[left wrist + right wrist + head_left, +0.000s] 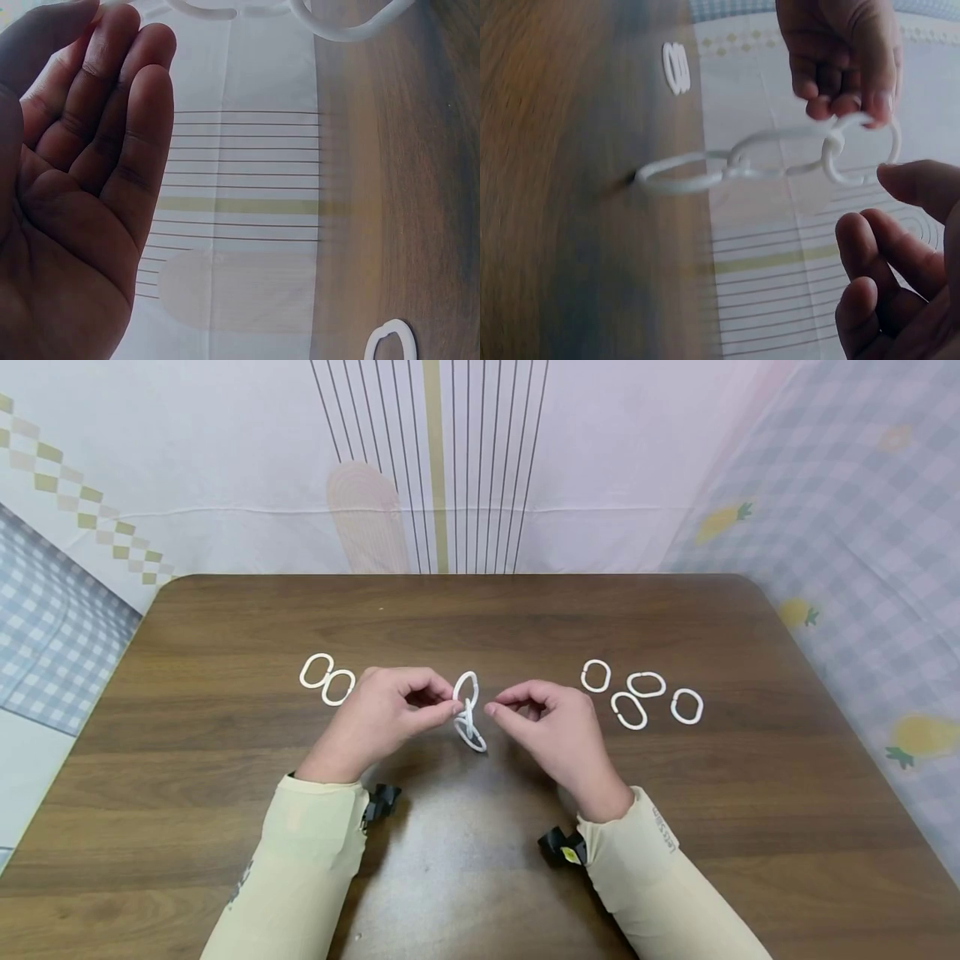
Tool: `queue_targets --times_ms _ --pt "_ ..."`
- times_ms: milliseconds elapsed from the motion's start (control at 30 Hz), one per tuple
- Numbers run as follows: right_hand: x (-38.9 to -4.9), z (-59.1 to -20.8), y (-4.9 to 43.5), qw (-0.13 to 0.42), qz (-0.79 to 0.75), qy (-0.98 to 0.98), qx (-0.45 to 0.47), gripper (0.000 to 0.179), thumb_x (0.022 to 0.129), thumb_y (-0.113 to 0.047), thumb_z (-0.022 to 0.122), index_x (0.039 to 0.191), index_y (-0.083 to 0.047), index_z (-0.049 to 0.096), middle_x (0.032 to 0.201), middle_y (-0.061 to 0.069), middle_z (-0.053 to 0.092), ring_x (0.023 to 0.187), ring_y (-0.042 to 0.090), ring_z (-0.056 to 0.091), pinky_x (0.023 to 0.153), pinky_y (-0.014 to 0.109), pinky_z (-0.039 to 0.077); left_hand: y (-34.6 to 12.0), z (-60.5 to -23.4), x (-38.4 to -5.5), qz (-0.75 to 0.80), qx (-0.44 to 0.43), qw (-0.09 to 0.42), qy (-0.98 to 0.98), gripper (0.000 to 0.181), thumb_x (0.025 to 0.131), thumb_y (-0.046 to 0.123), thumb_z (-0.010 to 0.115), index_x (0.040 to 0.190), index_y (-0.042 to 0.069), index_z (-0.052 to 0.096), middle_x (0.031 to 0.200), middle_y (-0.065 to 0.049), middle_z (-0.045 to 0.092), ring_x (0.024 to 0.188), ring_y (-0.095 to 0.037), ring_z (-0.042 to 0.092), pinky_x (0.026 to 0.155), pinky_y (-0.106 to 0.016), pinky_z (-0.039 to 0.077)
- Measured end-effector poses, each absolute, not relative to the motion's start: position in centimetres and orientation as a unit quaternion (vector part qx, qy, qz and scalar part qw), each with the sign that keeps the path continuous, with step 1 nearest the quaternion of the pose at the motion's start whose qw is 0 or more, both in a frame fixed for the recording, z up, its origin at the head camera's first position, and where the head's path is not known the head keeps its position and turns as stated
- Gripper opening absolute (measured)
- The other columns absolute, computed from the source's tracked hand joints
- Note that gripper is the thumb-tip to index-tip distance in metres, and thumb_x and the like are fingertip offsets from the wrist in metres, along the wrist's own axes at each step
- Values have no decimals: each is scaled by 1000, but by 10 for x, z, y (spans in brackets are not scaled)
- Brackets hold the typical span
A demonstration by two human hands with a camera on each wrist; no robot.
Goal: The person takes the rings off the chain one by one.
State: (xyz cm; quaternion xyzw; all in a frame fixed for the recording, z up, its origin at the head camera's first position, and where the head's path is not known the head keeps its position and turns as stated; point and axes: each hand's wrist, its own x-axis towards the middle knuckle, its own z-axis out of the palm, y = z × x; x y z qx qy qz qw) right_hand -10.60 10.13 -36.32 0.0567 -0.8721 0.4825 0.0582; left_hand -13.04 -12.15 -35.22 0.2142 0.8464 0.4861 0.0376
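Observation:
A short chain of three linked white oval plastic rings point(468, 717) hangs above the middle of the wooden table. My left hand point(390, 710) pinches the top ring between thumb and fingertips. In the right wrist view that top ring point(897, 142) is upright, and the lowest ring point(679, 184) hangs close to the table, perhaps touching it. My right hand point(551, 727) is just right of the chain, thumb and fingers bent and apart, with nothing between them. The left wrist view shows the left palm point(75, 202), with parts of white rings point(352, 34) along the top edge.
Two loose white rings point(326, 693) lie by the left hand on the table point(450, 877). Several more rings point(701, 706) lie spread out right of the right hand. Behind the table hangs a patterned cloth point(615, 468), with checked cloth point(847, 527) at the right.

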Motion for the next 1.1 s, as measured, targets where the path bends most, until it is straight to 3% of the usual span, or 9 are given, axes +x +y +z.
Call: queue_targets --times_ms 300,600,833,1100 --pt "-100 -364 92 31 479 -872 97 16 77 -20 88 87 -14 79 73 -9 70 58 12 52 52 24 42 -121 -352 -131 488 220 26 844 6 88 18 79 83 20 75 75 12 69 72 -8 63 69 -27 53" --pt "-101 -371 90 53 420 -897 123 10 78 -21 87 83 -17 79 70 -13 67 56 8 50 53 25 40 -121 -351 -130 486 223 22 845 6 87 20 80 83 20 76 75 13 69 71 -8 63 67 -26 53" --pt "-102 -373 90 92 407 -899 132 3 82 -19 81 84 -16 80 70 -11 68 59 3 56 69 31 39 -122 -351 -129 484 224 17 846 3 88 22 79 86 20 78 77 14 70 71 -6 64 67 -28 54" --pt "-103 -373 91 112 414 -893 135 4 82 -16 81 83 -13 80 75 -9 70 61 5 56 66 29 42 -122 -350 -129 481 220 12 849 3 90 18 77 89 20 79 79 14 71 72 -5 65 68 -26 55"
